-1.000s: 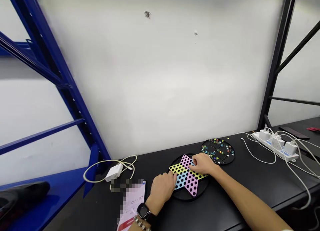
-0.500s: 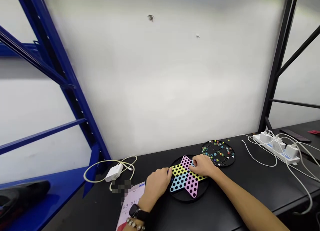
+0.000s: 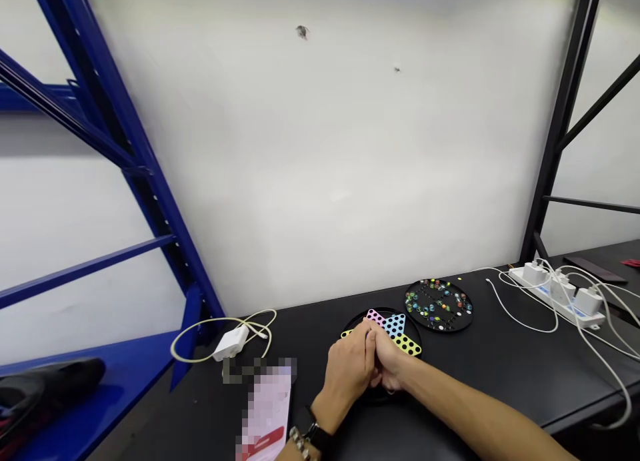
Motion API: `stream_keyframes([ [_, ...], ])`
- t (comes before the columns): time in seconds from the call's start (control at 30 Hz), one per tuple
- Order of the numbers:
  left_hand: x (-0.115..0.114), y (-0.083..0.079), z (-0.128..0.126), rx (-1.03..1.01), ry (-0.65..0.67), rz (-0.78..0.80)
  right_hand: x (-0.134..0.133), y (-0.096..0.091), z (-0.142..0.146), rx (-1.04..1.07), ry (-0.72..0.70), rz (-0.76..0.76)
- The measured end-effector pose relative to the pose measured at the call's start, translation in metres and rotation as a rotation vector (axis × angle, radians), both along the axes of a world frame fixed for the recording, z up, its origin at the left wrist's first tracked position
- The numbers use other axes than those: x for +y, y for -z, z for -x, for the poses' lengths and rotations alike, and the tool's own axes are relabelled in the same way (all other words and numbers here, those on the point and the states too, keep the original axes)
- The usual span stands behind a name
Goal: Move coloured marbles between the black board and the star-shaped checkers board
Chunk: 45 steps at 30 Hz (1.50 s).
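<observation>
Star board (image 3: 395,329) under both hands (image 3: 367,364), table-edge near.

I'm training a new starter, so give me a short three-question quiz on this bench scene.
1. True or false: both hands rest on the star board.
2. Which lies further right: A, the marble tray, or B, the charger?
3. What sits at the table's far right end?

Key: 1 true; the left hand and right hand meet over it. 2 A. 3 a power strip.
</observation>
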<state>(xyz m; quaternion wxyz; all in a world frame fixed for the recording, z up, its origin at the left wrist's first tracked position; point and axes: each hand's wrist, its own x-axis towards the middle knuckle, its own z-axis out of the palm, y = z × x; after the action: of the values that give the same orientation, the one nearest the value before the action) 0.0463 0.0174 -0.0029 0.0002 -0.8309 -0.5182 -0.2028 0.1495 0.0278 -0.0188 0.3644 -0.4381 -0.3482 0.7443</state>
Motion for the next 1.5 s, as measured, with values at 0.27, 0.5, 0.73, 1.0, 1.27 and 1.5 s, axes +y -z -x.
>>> stream_keyframes([
  [0.27, 0.001, 0.015, -0.007, -0.002, 0.073, -0.06, 0.008, 0.007, -0.009, -0.124, 0.262, -0.115],
  [0.5, -0.009, 0.008, -0.01, -0.051, 0.121, -0.074, 0.011, -0.002, -0.02, -0.035, 0.257, -0.028],
  [0.73, -0.012, 0.016, -0.014, -0.136, 0.23, -0.059, 0.014, 0.008, -0.023, -0.061, 0.254, -0.255],
  [1.0, -0.008, 0.016, -0.007, -0.31, 0.307, -0.013, 0.01, 0.002, -0.02, -0.006, 0.301, -0.236],
  [1.27, -0.008, -0.008, 0.002, -0.376, 0.337, 0.078, 0.011, -0.007, -0.03, -0.012, 0.208, -0.218],
  [1.5, 0.004, -0.029, 0.034, -0.029, 0.155, 0.213, 0.021, -0.009, -0.054, -0.03, 0.268, -0.308],
])
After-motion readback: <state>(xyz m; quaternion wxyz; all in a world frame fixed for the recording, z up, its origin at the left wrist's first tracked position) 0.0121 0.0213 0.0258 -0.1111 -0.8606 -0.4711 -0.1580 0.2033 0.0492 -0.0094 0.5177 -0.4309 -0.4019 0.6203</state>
